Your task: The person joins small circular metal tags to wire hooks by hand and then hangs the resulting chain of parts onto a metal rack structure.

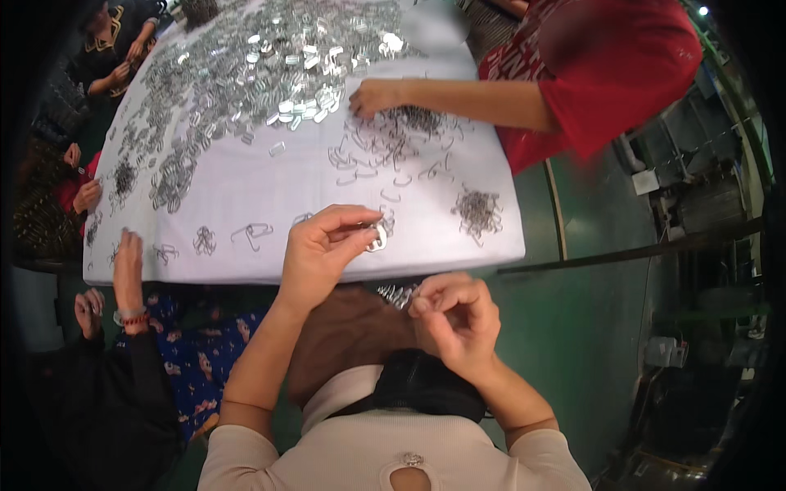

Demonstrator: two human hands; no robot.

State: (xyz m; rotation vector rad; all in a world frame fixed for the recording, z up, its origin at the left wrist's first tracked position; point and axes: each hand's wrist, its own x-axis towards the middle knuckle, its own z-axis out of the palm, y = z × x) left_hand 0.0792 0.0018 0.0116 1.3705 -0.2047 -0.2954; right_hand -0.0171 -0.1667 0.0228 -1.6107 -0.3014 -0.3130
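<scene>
My left hand (322,252) is held over the near edge of the white table (246,164), with thumb and fingers pinching a small shiny metal buckle (377,239). Lower and to the right, above my lap, my right hand (460,317) is closed in a pinch; what lies between its fingertips is too small to make out. Just left of those fingertips shows a row of shiny metal pieces (395,295) over the brown cloth on my lap. Bent wire hooks (391,195) lie loose on the table beyond my left hand.
A broad heap of flat metal buckles (254,74) covers the table's far part. Piles of dark wire pieces (479,213) lie at the right. A person in a red shirt (610,74) reaches across from the right. Another person's hand (128,270) works at the left edge.
</scene>
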